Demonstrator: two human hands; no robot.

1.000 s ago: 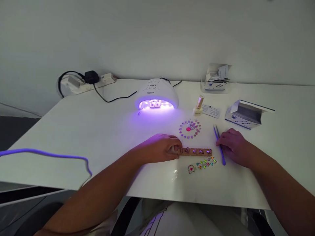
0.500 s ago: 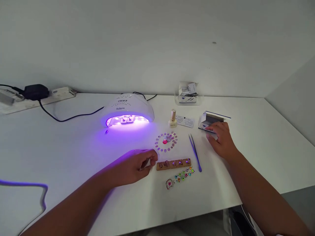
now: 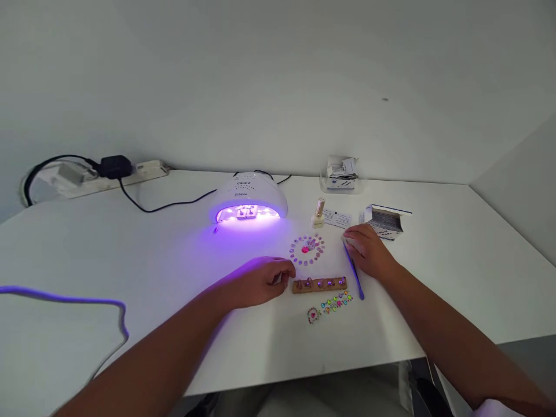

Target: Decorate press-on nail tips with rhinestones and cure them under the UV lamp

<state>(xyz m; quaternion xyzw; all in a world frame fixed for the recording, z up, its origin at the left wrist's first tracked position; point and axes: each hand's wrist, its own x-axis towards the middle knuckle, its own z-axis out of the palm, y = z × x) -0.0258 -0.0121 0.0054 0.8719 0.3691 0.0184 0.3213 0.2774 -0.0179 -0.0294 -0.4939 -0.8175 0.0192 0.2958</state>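
Observation:
My left hand point(image 3: 260, 282) lies on the white table point(image 3: 130, 255) with its fingers curled. Its fingertips pinch a small pale thing I cannot make out, right at the left end of a wooden strip point(image 3: 320, 284) that holds several decorated nail tips. My right hand point(image 3: 368, 253) rests palm down to the right of the strip, beside the purple tweezers point(image 3: 355, 273). Its fingers are closed over a small white piece at the tips. A round sheet of gems point(image 3: 307, 249) lies between my hands, and a row of coloured gem stickers point(image 3: 332, 304) sits in front of the strip.
A lit UV nail lamp point(image 3: 249, 196) glows purple at the back centre, its cord running to a power strip point(image 3: 108, 172). A polish bottle point(image 3: 319, 212), a card point(image 3: 337, 218), an open box of pads point(image 3: 384, 220) and a clear tub point(image 3: 343, 174) stand behind. A purple cable point(image 3: 65, 301) lies left.
My right hand left the tweezers, reached back to the open box, and has come forward again beside the tweezers. My left hand let go of the strip's end and now sits against it.

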